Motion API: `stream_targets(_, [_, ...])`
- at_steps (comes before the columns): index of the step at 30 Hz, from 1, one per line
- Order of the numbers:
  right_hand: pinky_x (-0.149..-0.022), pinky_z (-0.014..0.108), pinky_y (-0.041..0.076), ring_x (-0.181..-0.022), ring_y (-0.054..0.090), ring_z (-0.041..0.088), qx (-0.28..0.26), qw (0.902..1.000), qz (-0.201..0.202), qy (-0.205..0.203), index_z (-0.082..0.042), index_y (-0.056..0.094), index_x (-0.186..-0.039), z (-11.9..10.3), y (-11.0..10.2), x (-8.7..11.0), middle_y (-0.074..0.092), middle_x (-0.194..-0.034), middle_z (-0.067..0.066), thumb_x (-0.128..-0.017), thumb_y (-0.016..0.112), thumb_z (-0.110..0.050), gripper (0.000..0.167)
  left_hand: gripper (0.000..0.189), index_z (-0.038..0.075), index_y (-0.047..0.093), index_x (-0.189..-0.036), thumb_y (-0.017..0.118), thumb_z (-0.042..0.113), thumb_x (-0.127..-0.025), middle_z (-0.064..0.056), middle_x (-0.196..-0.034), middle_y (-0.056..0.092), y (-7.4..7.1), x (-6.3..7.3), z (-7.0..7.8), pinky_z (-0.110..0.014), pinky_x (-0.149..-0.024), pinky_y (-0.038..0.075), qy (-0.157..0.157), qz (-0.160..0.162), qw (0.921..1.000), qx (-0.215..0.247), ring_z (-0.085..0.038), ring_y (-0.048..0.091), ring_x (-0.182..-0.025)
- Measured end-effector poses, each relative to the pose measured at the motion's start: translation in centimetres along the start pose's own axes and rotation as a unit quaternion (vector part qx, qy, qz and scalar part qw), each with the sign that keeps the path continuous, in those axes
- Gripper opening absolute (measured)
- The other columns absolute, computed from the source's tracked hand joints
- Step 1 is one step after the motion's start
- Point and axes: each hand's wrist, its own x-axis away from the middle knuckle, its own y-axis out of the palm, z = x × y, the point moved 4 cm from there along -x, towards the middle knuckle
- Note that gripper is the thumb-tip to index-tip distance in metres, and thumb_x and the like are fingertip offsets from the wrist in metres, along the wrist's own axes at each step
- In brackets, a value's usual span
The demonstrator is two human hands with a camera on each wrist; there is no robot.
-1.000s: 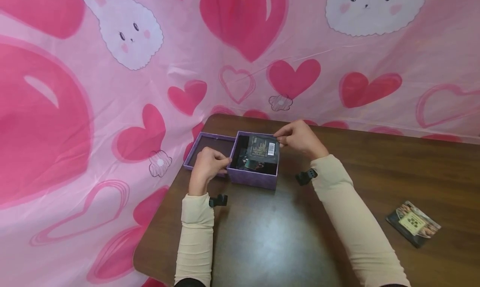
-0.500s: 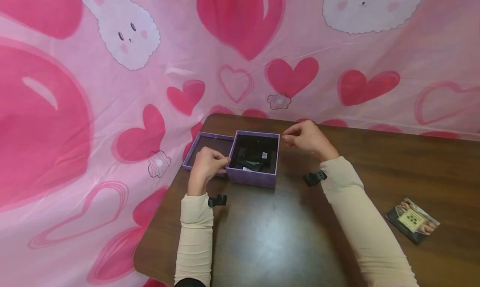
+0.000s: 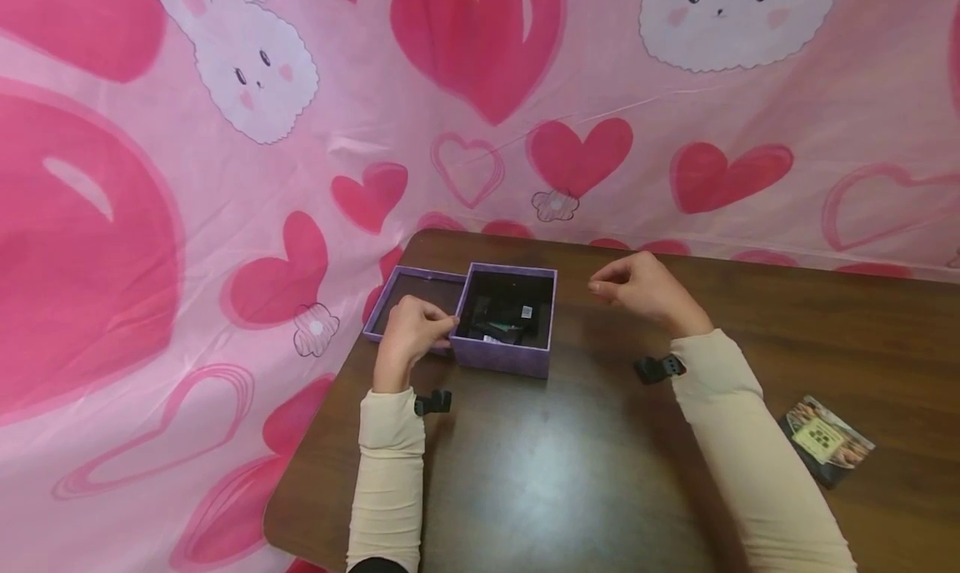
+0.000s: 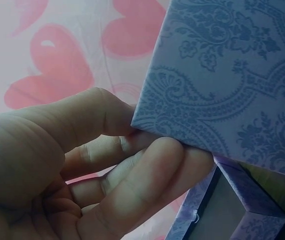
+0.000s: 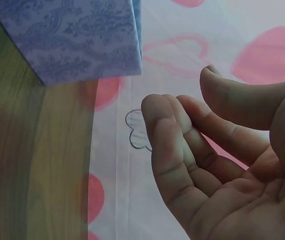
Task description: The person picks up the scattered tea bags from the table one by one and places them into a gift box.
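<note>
My left hand (image 3: 411, 330) grips the near left edge of a purple box (image 3: 501, 358) that stands without its lid. In the left wrist view the thumb and fingers meet the box's corner, and a damask pattern covers its side. Dark items (image 3: 504, 319) lie inside, one bearing a small white label; their kind is too dim to make out. My right hand (image 3: 647, 291) is raised to the right of the box, apart from it. Its fingers are loosely bent and hold nothing, as the right wrist view shows.
A shallow purple lid (image 3: 390, 306) lies upturned against the box's left side. A flat dark packet (image 3: 827, 441) with a food picture and pale green label lies at the right on the brown table (image 3: 540, 490). Behind hangs a pink heart-and-rabbit cloth (image 3: 480, 173).
The dark card with a barcode, tilted up in the box by my right hand, has dropped flat inside. My right hand has let go and moved right. My left hand stays put.
</note>
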Motion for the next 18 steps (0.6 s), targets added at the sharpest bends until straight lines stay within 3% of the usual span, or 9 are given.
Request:
stream_targets(11, [-0.081,0.042,0.057,-0.085,0.07,0.026,0.017,0.9998,0.008,-0.01,0.001,0.073,-0.115,1.7,-1.5,2.2,0.073,-0.101,0.016,-0.097,0.069,-0.017,0.026,0.013,-0.004,0.079,-0.08,0.079,0.008,-0.086,-0.013,-0.075,0.072,0.1,0.1,0.2,-0.035,-0.062,0.06,0.014,-0.004,0.9999,-0.001,-0.035,0.074,-0.068])
stream_targets(18, [-0.087,0.048,0.056,-0.091,0.069,0.03,0.023,0.9997,0.008,0.007,0.0,0.071,-0.12,2.6,-2.4,3.5,0.073,-0.107,0.017,-0.097,0.069,-0.022,0.031,0.014,-0.003,0.079,-0.081,0.08,0.01,-0.086,-0.012,-0.076,0.072,0.1,0.0,0.1,-0.032,-0.061,0.06,0.008,-0.003,0.9999,-0.009,-0.028,0.074,-0.064])
